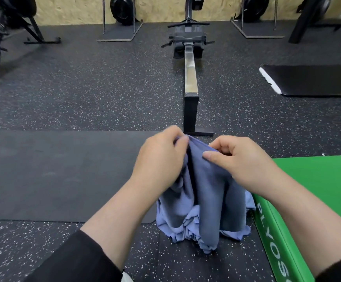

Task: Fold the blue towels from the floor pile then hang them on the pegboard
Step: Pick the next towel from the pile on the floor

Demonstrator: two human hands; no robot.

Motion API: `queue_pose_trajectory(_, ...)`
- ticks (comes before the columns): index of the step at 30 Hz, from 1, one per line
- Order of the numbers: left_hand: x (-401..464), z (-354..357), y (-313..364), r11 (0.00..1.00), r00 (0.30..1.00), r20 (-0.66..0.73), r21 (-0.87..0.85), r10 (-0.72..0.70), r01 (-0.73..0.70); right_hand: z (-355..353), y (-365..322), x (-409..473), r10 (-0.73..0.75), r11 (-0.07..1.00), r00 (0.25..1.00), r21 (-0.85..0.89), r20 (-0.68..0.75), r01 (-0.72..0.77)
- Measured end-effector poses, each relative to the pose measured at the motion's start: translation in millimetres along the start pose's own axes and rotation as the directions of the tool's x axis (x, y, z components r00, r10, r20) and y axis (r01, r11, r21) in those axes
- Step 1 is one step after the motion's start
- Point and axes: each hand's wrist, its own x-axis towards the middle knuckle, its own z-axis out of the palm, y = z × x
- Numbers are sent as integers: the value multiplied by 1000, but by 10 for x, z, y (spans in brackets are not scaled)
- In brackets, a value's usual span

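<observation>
Head view: the left hand [161, 157] and right hand [236, 159] each pinch the top edge of one blue towel [208, 192], fingers curled into the cloth, close together; the towel hangs lengthwise, its lower end touching the pile of blue towels [175, 226] on the speckled floor [84, 98], just beside the green plyo box [318, 190] and at the near edge of a black mat [63, 176]. A rowing machine [191, 78] stands beyond. Judged step: opening the first fold. Next, the hands likely must find the corners and spread apart. No pegboard is visible.
</observation>
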Motion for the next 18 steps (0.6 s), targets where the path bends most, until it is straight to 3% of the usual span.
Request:
queue_pose_trajectory(3,118,-140,-117,979,964,-180,-98,-196,181,-24,47,-12,28,991,1000,-128,-10,-29)
queue_pose_trajectory(5,146,-186,-171,967,957,-160,-116,-243,226,-33,58,-19,20,994,999,-107,-42,-24)
queue_pose_trajectory(8,53,-129,-63,988,988,81,-75,-129,135,-12,72,-1,-17,991,999,-134,-45,10)
queue_pose_trajectory(11,-67,-10,81,997,949,305,2,73,-78,16,39,14,-69,988,998,-139,1,68)
queue_pose_trajectory(14,-85,25,89,992,935,332,-10,124,-127,35,22,11,-93,989,996,-112,19,94)
queue_pose_trajectory(18,-62,59,34,995,960,267,19,85,-93,34,57,13,-57,998,998,-16,-20,57)
